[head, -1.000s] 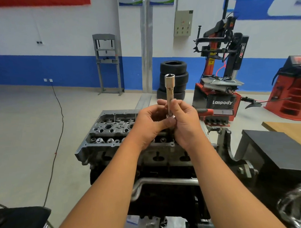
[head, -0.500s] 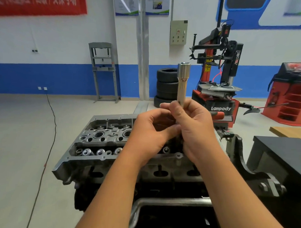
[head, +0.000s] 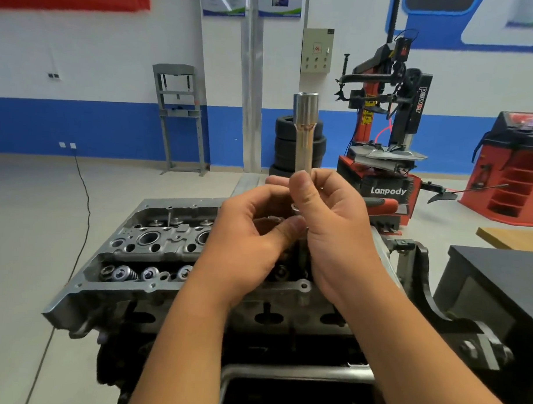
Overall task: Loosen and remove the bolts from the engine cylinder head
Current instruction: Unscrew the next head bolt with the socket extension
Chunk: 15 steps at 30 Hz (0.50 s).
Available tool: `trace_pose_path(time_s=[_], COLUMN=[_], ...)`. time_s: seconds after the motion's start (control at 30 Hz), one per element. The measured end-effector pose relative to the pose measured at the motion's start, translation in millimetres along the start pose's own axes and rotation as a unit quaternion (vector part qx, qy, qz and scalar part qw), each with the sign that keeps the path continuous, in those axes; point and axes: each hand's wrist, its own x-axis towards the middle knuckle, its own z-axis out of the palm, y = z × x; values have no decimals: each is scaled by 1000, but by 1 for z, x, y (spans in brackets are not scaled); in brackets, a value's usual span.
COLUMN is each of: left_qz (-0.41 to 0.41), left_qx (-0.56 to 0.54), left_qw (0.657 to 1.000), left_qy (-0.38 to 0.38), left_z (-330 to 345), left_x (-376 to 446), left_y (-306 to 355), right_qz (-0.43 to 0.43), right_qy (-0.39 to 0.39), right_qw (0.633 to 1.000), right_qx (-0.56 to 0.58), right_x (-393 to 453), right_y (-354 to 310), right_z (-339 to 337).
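Two hands meet above the engine cylinder head [head: 142, 249], which sits on a stand in the lower middle of the view, its open top showing round bores and a row of valve springs along the near edge. No bolt can be made out for certain; the hands cover the right part of the head.

The right hand [head: 333, 231] pinches a long chrome socket [head: 304, 133] near its lower end, thumb in front and fingers curled behind, holding it upright with its open end at the top. The left hand [head: 252, 240] is pressed close beside the right, fingers curled, thumb tip reaching toward the base of the socket; whether it grips something small there cannot be told. A dark shaft shows just below the hands, between them and the head.

Behind the right hand lies a red-handled tool [head: 383, 204], partly hidden. Farther back stand a stack of tyres [head: 284, 142], a red and black tyre changer [head: 387, 163], a grey press frame [head: 179, 117] and a red cabinet [head: 514, 168] against the blue and white wall. A dark bench [head: 498, 270] stands at the right.
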Motion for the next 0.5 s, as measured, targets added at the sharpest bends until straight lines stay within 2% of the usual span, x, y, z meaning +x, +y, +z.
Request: trace_pose_path(time_s=[0.13,0.2,0.37,0.43,0.5], left_qz=[0,-4,5,6,-1], left_qx=[8,4,33,40,32], left_qw=[999,1000,998,997,999], left_qy=[-34,-31,47,62,18], left_z=[4,4,7,9,11], left_x=[1,2,0,0,-1], left_y=[2,3,3,4,7], right_qz=[-12,-14,5,-4,-14], right_qy=[38,33,19,26,44], right_qw=[998,998,1000,1000,999], right_qx=[-47,-49,16,3,-19], right_x=[3,4,2,2,1], right_y=[1,2,-2,-3,-3], right_z=[4,5,3,3,4])
